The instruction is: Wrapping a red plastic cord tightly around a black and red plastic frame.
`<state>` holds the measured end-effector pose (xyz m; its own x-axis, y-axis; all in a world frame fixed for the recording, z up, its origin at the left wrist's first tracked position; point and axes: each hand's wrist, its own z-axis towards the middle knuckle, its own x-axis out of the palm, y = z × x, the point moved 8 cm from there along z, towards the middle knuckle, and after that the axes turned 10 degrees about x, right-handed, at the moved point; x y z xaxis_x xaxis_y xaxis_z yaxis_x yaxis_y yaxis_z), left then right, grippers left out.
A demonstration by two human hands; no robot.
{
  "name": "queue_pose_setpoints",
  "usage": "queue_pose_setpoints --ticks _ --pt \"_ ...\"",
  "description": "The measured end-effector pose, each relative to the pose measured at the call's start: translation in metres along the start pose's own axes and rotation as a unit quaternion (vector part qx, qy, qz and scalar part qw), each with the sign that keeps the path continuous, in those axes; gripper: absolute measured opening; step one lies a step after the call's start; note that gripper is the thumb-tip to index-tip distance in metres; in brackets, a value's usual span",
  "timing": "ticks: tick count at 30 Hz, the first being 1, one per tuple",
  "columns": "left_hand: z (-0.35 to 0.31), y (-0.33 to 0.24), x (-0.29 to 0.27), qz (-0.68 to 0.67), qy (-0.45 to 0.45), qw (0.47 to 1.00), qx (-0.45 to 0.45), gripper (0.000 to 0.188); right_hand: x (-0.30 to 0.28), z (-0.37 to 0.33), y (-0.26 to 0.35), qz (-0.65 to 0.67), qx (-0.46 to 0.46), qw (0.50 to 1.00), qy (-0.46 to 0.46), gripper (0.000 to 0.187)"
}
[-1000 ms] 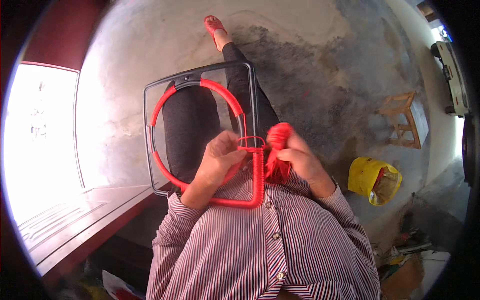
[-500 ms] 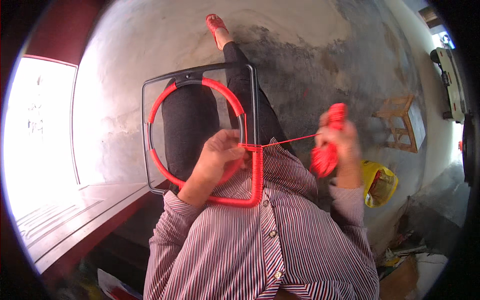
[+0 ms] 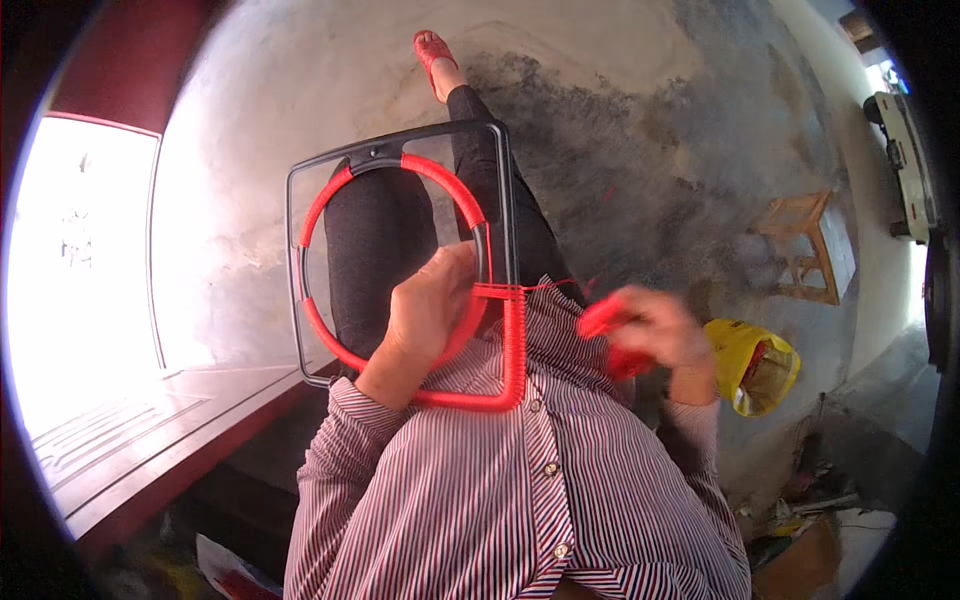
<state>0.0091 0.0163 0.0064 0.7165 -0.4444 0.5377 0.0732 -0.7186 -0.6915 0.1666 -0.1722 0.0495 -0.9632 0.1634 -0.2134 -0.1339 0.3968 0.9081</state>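
A black square frame [image 3: 400,137] with a round ring [image 3: 445,178] inside it rests over my lap. Red cord is wound tightly round much of the ring and the lower right corner of the frame. My left hand [image 3: 425,305] is closed round the right side of the ring, its fingertips partly hidden behind it. Several strands of red cord [image 3: 500,292] bridge the ring and the frame's right bar. My right hand [image 3: 660,325], blurred by motion, grips a bundle of red cord [image 3: 605,316] to the right of the frame. A slack length of cord leads toward the bundle.
A wooden stool [image 3: 805,245] stands on the grey floor to the right. Nearer lies a yellow bag [image 3: 750,368] with something inside. A pale panelled surface [image 3: 170,410] is at the left, and a white vehicle [image 3: 905,165] is at the far right.
My right hand has swung inward and slightly down with the cord bundle, toward the frame. The cord, taut before, has gone slack. My left hand has shifted slightly along the ring.
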Motion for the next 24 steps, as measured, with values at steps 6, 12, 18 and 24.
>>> queue_pose_setpoints --ticks 6,12,18,24 --pt "-0.002 -0.005 0.012 0.05 0.114 0.991 0.041 0.034 0.057 0.078 0.033 -0.128 -0.027 0.99 -0.052 0.046" --pt "-0.006 -0.001 -0.009 -0.017 -0.094 0.995 0.006 0.029 0.025 0.097 0.037 0.125 -0.064 0.982 -0.128 0.059" --pt "-0.03 -0.051 0.014 0.257 0.018 0.898 0.357 0.028 0.067 0.08 0.119 -0.29 -0.261 0.899 -0.198 0.056" --pt "-0.025 -0.046 0.004 0.161 0.026 0.933 0.32 0.029 0.008 0.073 0.094 0.127 -0.188 0.941 -0.25 0.028"
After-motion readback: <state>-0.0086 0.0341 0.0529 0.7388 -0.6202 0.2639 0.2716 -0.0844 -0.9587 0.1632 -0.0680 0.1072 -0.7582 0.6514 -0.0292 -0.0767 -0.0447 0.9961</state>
